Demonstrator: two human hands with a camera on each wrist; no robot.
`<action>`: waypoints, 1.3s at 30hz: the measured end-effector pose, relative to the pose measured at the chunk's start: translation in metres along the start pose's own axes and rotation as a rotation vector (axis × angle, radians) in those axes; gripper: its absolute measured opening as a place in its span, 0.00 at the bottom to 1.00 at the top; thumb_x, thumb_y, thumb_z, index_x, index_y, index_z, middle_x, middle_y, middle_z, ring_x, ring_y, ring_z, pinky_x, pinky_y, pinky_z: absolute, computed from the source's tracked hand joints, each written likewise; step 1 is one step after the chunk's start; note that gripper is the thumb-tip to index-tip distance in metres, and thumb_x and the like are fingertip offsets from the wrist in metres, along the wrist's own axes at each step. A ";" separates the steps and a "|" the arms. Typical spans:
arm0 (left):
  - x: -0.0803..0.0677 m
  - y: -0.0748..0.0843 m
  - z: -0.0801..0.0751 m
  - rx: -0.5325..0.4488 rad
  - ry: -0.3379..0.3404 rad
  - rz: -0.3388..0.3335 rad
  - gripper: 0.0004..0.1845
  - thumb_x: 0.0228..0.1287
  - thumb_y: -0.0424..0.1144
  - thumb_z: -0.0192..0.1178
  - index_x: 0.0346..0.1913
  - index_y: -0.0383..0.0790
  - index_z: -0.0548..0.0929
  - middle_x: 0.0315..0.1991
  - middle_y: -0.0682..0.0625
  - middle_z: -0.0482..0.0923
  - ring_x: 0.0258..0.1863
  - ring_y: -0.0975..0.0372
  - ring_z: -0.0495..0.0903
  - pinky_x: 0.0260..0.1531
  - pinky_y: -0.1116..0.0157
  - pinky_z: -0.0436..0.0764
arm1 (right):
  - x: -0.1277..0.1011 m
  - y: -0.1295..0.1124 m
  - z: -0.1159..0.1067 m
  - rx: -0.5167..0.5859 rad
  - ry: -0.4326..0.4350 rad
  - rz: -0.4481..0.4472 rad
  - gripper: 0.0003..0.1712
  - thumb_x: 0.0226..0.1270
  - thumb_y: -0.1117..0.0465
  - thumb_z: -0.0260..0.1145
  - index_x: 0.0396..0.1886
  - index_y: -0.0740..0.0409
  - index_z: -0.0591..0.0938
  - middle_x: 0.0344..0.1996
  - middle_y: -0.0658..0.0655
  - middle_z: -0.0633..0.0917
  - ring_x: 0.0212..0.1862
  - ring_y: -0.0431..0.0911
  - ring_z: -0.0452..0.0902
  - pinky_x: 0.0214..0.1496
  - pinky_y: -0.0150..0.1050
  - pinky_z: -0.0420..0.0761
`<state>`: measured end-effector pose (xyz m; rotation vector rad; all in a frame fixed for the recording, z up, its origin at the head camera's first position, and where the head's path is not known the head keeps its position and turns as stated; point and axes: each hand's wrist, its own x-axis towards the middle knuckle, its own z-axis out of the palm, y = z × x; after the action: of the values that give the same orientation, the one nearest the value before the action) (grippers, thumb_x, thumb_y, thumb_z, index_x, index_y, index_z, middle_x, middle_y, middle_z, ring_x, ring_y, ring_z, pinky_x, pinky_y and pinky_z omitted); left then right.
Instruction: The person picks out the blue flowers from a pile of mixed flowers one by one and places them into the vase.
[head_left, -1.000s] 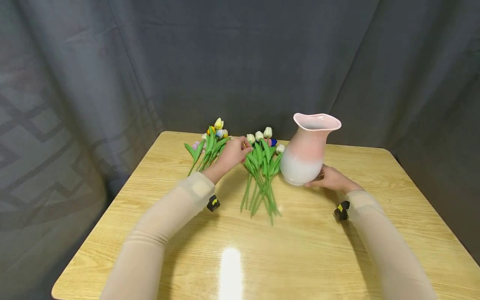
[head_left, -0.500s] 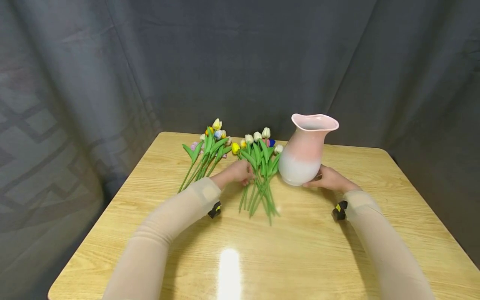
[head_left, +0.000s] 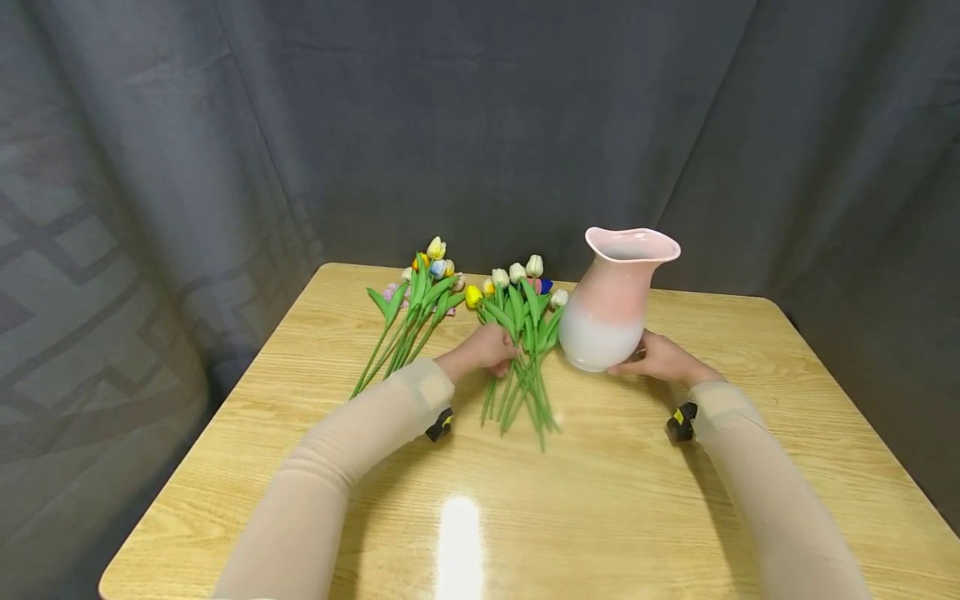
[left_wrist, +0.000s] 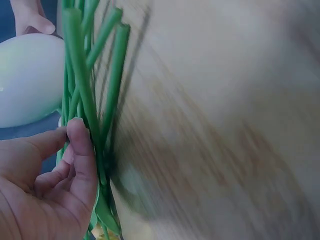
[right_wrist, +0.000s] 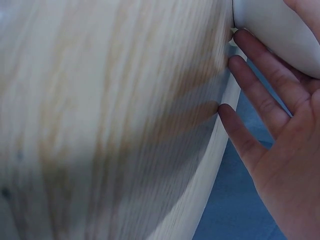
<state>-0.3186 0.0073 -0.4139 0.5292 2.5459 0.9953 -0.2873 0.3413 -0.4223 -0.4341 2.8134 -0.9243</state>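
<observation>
On the wooden table [head_left: 600, 500], one bunch of tulips [head_left: 411, 308] lies far to the left of the pink and white vase [head_left: 611, 304], and a second bunch of tulips [head_left: 521, 350] lies just beside the vase on its left. The left hand [head_left: 486, 350] curls its fingers and thumb [left_wrist: 82, 150] around the green stems of that second bunch. The right hand [head_left: 660, 357] is on the right side of the vase, low down, with its fingers [right_wrist: 260, 100] straight and spread against the round belly.
</observation>
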 end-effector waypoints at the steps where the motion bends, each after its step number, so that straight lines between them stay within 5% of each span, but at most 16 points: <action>1: 0.000 0.000 0.000 -0.033 -0.002 -0.002 0.17 0.70 0.39 0.58 0.21 0.39 0.75 0.13 0.52 0.75 0.13 0.66 0.78 0.24 0.69 0.82 | 0.000 0.001 0.000 -0.001 0.000 0.000 0.48 0.53 0.45 0.75 0.66 0.61 0.64 0.55 0.63 0.78 0.52 0.56 0.76 0.51 0.48 0.75; 5: -0.003 0.001 0.001 -0.172 -0.010 -0.031 0.14 0.70 0.35 0.56 0.24 0.36 0.74 0.14 0.50 0.75 0.13 0.65 0.78 0.25 0.68 0.84 | 0.000 0.001 0.000 -0.001 0.000 -0.003 0.48 0.53 0.44 0.75 0.67 0.61 0.63 0.55 0.64 0.77 0.53 0.56 0.75 0.52 0.49 0.75; 19: -0.009 0.005 -0.016 -0.346 0.049 -0.057 0.09 0.70 0.33 0.55 0.42 0.26 0.78 0.19 0.48 0.77 0.15 0.66 0.78 0.33 0.65 0.85 | -0.001 0.000 0.000 0.000 0.004 -0.007 0.47 0.53 0.46 0.76 0.66 0.61 0.64 0.55 0.63 0.78 0.52 0.56 0.76 0.50 0.48 0.76; 26: -0.015 0.007 -0.037 -0.443 0.081 -0.042 0.04 0.70 0.31 0.53 0.38 0.32 0.75 0.24 0.46 0.76 0.17 0.66 0.77 0.33 0.64 0.85 | -0.001 0.000 0.000 -0.007 0.001 -0.007 0.47 0.54 0.45 0.75 0.66 0.61 0.64 0.54 0.63 0.78 0.52 0.56 0.76 0.50 0.49 0.76; 34: -0.025 0.014 -0.062 -0.521 0.180 0.046 0.04 0.70 0.32 0.55 0.38 0.33 0.74 0.23 0.48 0.74 0.17 0.66 0.76 0.34 0.58 0.86 | 0.000 0.001 -0.001 0.019 -0.007 -0.012 0.48 0.54 0.46 0.75 0.67 0.61 0.63 0.55 0.63 0.77 0.52 0.56 0.76 0.50 0.47 0.75; 39: -0.037 0.016 -0.082 -0.459 0.324 0.140 0.05 0.71 0.33 0.54 0.40 0.33 0.74 0.28 0.43 0.78 0.19 0.64 0.79 0.31 0.59 0.86 | 0.001 0.001 -0.001 0.020 -0.005 -0.012 0.48 0.53 0.46 0.76 0.67 0.60 0.63 0.55 0.63 0.77 0.52 0.55 0.75 0.50 0.46 0.75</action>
<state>-0.3197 -0.0452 -0.3392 0.4432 2.4392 1.7806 -0.2882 0.3420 -0.4223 -0.4501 2.7975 -0.9506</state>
